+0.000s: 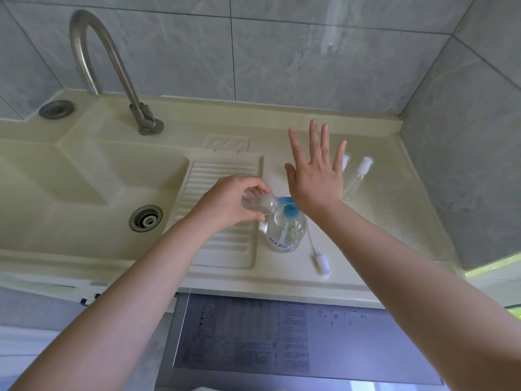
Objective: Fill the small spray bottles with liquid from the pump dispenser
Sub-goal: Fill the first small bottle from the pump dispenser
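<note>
Pump dispenser (286,232): clear round bottle with blue pump head and clear liquid, standing upright on the cream countertop (375,221), just right of the ribbed draining board (222,170); taken as landmark. Left hand (234,201): fingers curled round a small clear spray bottle (260,204), uncapped, held tilted on its side with its mouth at the blue spout of the dispenser. Right hand (315,176): fingers straight and spread, holding nothing, its heel over the pump head; whether it presses the head cannot be told. Loose spray head with dip tube (320,258): lying flat on the countertop, just right of the dispenser. Two capped spray bottles (359,176): lying behind and right of the dispenser, one partly hidden by the right hand. Sink basin with drain (146,218): left of the dispenser. Steel faucet (112,69): behind the basin.
</note>
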Motion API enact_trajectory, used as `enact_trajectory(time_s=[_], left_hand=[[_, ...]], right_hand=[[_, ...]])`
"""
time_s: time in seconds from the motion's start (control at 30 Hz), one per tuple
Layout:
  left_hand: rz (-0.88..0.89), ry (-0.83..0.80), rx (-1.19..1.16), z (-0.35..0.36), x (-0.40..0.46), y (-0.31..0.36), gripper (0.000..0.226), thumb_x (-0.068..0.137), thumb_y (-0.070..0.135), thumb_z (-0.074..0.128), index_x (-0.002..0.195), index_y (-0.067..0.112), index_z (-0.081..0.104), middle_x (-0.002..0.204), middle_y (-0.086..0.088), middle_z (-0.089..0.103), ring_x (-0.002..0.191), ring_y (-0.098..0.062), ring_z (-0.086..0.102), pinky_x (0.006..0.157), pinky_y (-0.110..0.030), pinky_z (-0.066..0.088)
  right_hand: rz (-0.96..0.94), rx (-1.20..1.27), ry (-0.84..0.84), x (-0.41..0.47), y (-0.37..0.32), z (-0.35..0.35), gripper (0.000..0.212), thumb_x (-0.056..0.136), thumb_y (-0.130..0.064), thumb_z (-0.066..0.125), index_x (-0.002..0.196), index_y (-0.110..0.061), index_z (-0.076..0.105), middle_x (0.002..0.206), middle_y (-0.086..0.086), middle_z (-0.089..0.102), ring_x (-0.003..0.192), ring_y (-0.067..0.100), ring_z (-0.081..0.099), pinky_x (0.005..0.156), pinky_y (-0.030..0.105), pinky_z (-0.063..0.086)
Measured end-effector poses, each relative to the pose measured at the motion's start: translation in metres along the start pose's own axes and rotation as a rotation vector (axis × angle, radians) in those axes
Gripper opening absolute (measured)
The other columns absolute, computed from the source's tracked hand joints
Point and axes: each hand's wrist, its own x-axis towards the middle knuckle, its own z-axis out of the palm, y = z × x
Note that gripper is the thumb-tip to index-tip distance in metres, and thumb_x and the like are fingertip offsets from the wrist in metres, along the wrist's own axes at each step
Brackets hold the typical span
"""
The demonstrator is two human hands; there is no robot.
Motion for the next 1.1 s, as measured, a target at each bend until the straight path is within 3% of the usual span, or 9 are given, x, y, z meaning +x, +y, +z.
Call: enact_trajectory(time_s=[0.17, 0.33, 0.57, 0.8, 0.93, 1.1], left_hand=[[0.004, 0.006, -0.002, 0.000, 0.001, -0.001, 0.048, 0.063, 0.021, 0.091, 0.101, 0.039, 0.068, 0.099, 0.016, 0.066, 0.089, -0.009, 0.067, 0.088, -0.037, 0.054], [0.012, 0.008, -0.004, 0.000, 0.001, -0.001, 0.048, 0.063, 0.021, 0.091, 0.101, 0.040, 0.068, 0.100, 0.016, 0.066, 0.088, -0.006, 0.066, 0.089, -0.033, 0.054], [0.009, 0.009, 0.011, 0.001, 0.000, -0.001, 0.048, 0.063, 0.022, 0.091, 0.102, 0.039, 0.068, 0.101, 0.016, 0.065, 0.088, -0.005, 0.066, 0.089, -0.033, 0.053], [0.021, 0.007, 0.020, 0.001, 0.001, -0.002, 0.048, 0.064, 0.022, 0.091, 0.101, 0.041, 0.068, 0.104, 0.016, 0.066, 0.089, -0.003, 0.065, 0.087, -0.025, 0.051], [0.014, 0.001, 0.057, 0.001, 0.000, -0.004, 0.050, 0.063, 0.025, 0.090, 0.104, 0.042, 0.067, 0.103, 0.018, 0.065, 0.092, -0.004, 0.065, 0.088, -0.037, 0.054], [0.022, 0.016, 0.030, 0.001, 0.000, -0.003, 0.050, 0.062, 0.024, 0.092, 0.102, 0.042, 0.067, 0.101, 0.018, 0.065, 0.091, -0.005, 0.065, 0.088, -0.036, 0.054]], right_hand=[[0.075, 0.058, -0.066, -0.006, -0.001, 0.009, 0.060, 0.106, -0.035, 0.027, 0.160, -0.033, 0.001, 0.167, 0.010, -0.015, 0.153, 0.029, -0.019, 0.120, 0.057, -0.014], [0.038, -0.040, 0.031, -0.001, -0.001, -0.002, 0.065, 0.106, -0.040, 0.029, 0.160, -0.032, -0.005, 0.166, 0.013, -0.016, 0.153, 0.031, -0.018, 0.121, 0.058, -0.011], [0.046, 0.002, -0.033, -0.008, -0.004, 0.008, 0.061, 0.106, -0.037, 0.027, 0.161, -0.030, 0.000, 0.167, 0.013, -0.014, 0.153, 0.031, -0.018, 0.120, 0.058, -0.010], [0.026, -0.019, 0.021, 0.003, -0.003, -0.011, 0.066, 0.105, -0.043, 0.029, 0.161, -0.029, -0.003, 0.166, 0.015, -0.016, 0.152, 0.035, -0.018, 0.118, 0.058, -0.015], [0.105, 0.048, -0.168, -0.013, -0.005, 0.012, 0.059, 0.106, -0.045, 0.020, 0.161, -0.031, 0.000, 0.166, 0.011, -0.017, 0.151, 0.031, -0.022, 0.120, 0.057, -0.014], [0.046, -0.010, -0.085, -0.001, -0.004, -0.002, 0.065, 0.106, -0.049, 0.024, 0.159, -0.029, -0.008, 0.164, 0.012, -0.023, 0.151, 0.030, -0.022, 0.120, 0.056, -0.014]])
